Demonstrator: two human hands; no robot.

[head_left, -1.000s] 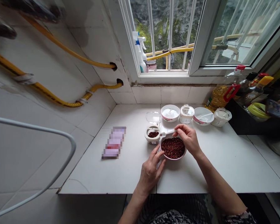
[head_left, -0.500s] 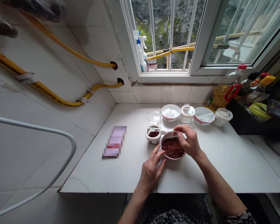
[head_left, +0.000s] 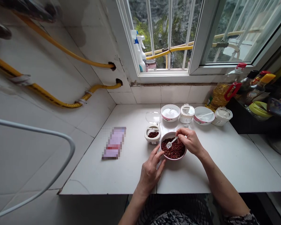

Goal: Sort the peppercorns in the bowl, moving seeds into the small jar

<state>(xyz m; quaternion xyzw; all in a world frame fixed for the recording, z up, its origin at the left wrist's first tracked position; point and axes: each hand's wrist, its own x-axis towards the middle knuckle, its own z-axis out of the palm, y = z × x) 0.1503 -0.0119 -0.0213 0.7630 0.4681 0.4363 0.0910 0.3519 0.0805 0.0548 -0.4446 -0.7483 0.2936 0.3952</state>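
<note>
A round bowl [head_left: 174, 158] filled with dark red peppercorn-like grains stands on the white tiled counter. Between its fingers and thumb, my right hand [head_left: 188, 140] pinches a small white spoon [head_left: 170, 144], whose scoop is over the grains. My left hand [head_left: 152, 167] touches the bowl's left rim with its fingertips, the fingers spread apart and grasping nothing. Just left of the bowl sits a small white jar [head_left: 152, 139] with its clear lid [head_left: 153, 117] raised and some of the same dark grains inside.
Behind stand a bowl of white powder [head_left: 170, 118], a lidded jar [head_left: 186, 114], a bowl with a white spoon [head_left: 204, 120] and another jar [head_left: 222, 117]. An oil bottle [head_left: 221, 93] and sauce bottles are at the right. A blurred purple packet [head_left: 114, 143] lies left.
My right hand has brought the white spoon from beside the jar to above the grains in the bowl. My left hand remains at the bowl's rim. The view has shifted slightly.
</note>
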